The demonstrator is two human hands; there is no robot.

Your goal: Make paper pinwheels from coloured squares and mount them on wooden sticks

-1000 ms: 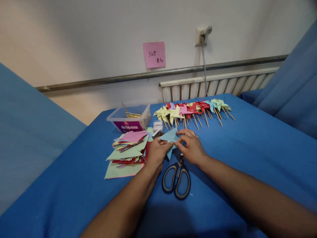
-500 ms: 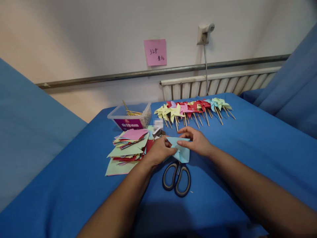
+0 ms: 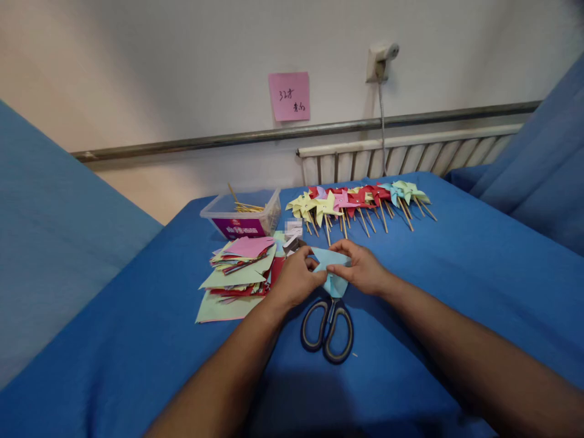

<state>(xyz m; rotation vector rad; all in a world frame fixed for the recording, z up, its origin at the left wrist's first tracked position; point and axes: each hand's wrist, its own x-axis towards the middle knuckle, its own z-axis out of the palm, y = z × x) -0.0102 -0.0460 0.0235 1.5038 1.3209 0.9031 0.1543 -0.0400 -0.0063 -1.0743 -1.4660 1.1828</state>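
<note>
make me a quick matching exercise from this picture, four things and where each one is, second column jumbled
Things:
1. scissors
2. plastic box
3. light blue paper
4. pink note

Places:
A. on the wall
B. lying on the blue cloth
C. between left hand and right hand
D. around the sticks

Pairs: 1-B, 2-D, 3-C, 4-A

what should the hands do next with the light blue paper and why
Probably bring another corner of the light blue paper in to its middle: the left hand and right hand both pinch it, and the pinwheels beyond have blades turned in to their centres.
</note>
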